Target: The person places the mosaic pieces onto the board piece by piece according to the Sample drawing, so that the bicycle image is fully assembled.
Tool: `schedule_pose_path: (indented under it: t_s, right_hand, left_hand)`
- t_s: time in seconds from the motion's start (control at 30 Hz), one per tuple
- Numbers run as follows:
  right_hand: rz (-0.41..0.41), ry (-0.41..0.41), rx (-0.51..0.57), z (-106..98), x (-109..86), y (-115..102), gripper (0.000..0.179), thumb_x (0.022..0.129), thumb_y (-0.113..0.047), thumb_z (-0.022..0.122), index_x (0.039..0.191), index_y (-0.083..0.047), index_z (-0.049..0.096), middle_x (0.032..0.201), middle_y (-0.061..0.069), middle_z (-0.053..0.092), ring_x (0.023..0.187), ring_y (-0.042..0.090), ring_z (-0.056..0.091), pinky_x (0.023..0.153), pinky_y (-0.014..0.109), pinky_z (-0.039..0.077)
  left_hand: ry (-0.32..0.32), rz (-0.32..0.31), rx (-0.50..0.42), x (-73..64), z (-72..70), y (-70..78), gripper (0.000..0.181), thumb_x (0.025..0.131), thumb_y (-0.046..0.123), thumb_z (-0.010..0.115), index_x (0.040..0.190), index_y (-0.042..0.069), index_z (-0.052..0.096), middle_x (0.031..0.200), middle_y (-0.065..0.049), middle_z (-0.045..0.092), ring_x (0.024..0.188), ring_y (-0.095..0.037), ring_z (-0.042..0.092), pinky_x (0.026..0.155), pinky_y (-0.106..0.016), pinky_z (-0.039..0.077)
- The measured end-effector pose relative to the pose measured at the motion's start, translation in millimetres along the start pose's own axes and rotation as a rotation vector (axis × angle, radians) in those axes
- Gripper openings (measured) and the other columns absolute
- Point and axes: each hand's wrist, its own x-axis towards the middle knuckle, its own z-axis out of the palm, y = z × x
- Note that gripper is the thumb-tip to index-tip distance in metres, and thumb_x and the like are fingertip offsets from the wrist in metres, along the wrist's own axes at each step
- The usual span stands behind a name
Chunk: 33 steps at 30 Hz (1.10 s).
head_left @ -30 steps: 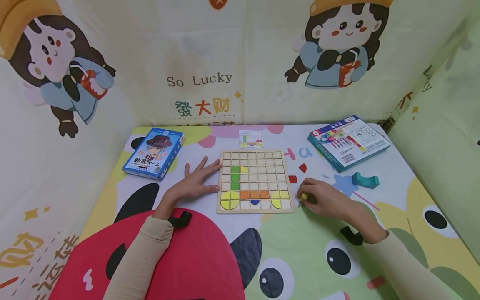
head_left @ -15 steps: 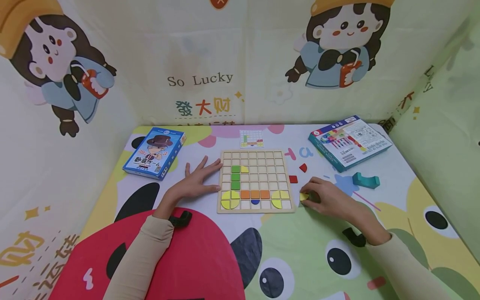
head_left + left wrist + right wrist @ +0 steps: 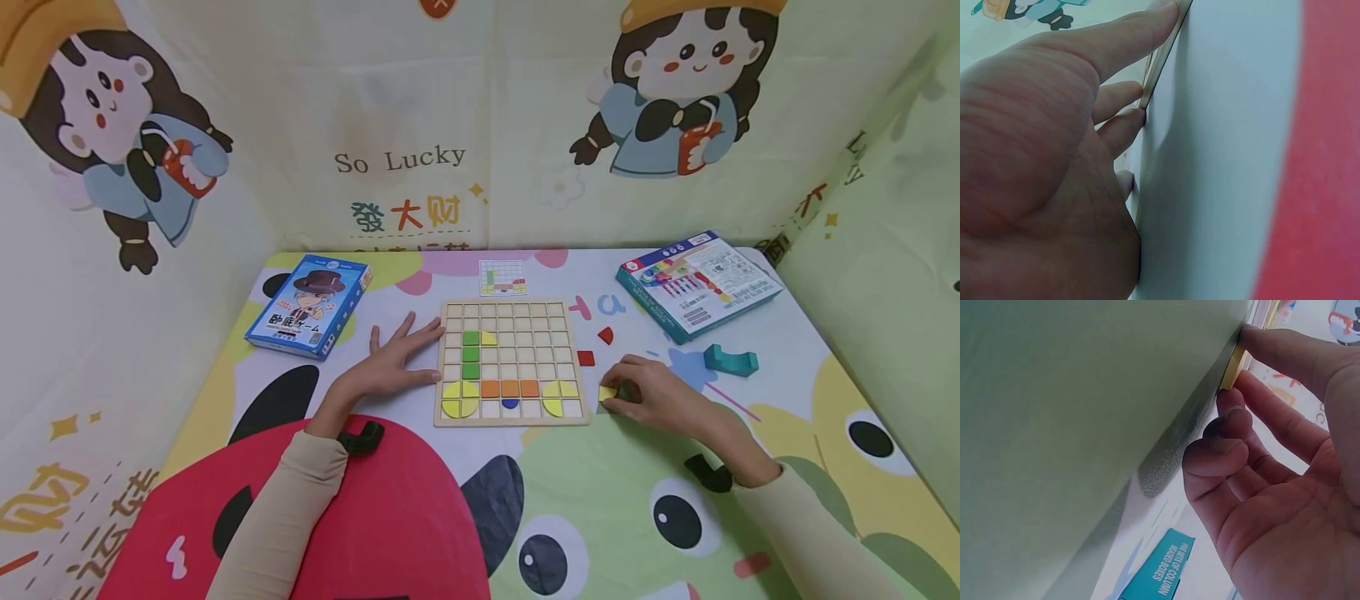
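Observation:
A wooden grid board [image 3: 525, 310] lies on the table with green, orange, yellow and blue pieces in some of its cells. My left hand [image 3: 386, 365] is spread, its thumb and some fingertips touching the board's left edge, as the left wrist view also shows. Just right of the board's lower right corner, my right hand [image 3: 651, 397] pinches a yellow tile [image 3: 607, 393] between thumb and fingers, low at the tabletop. In the right wrist view the tile [image 3: 1232, 367] is seen edge-on. A red square tile [image 3: 586, 358] and a red quarter-round tile [image 3: 606, 335] lie nearby.
A small printed grid card [image 3: 502, 277] lies behind the board. The blue box [image 3: 307, 307] stands back left and a teal-edged box [image 3: 699, 283] back right. A teal curved block [image 3: 731, 361] sits right of my right hand.
My right hand has shifted slightly right, and the yellow tile in it has turned so that more of its face shows. The left hand and board stay still.

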Motion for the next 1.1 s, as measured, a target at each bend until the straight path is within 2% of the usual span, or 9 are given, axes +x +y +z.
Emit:
schedule_pose_path:
  t_s: [0.67, 1.1]
  right_hand:
    - [-0.031, -0.022, -0.024, -2.6, 1.5, -1.3, 0.024, 0.092, -0.022, 0.084, 0.114, -0.015, 0.075, 0.104, -0.003, 0.069, 0.085, 0.008, 0.058, 0.071, 0.019, 0.053]
    - [-0.058, -0.024, -0.018, -3.8, 3.3, -20.4, 0.026, 0.091, -0.021, 0.084, 0.115, -0.015, 0.076, 0.106, -0.002, 0.069, 0.085, 0.011, 0.058, 0.069, 0.018, 0.05]
  left_hand:
    - [0.006, -0.005, 0.01, 0.5, 0.4, -1.6, 0.088, 0.094, 0.045, 0.075, 0.168, 0.027, 0.032, 0.179, 0.0, 0.022, 0.169, -0.037, -0.009, 0.12, -0.076, -0.025]
    - [0.004, 0.001, 0.011, 1.5, 0.9, -4.2, 0.088, 0.094, 0.045, 0.075, 0.168, 0.027, 0.031, 0.179, 0.0, 0.021, 0.169, -0.036, -0.009, 0.12, -0.076, -0.025]
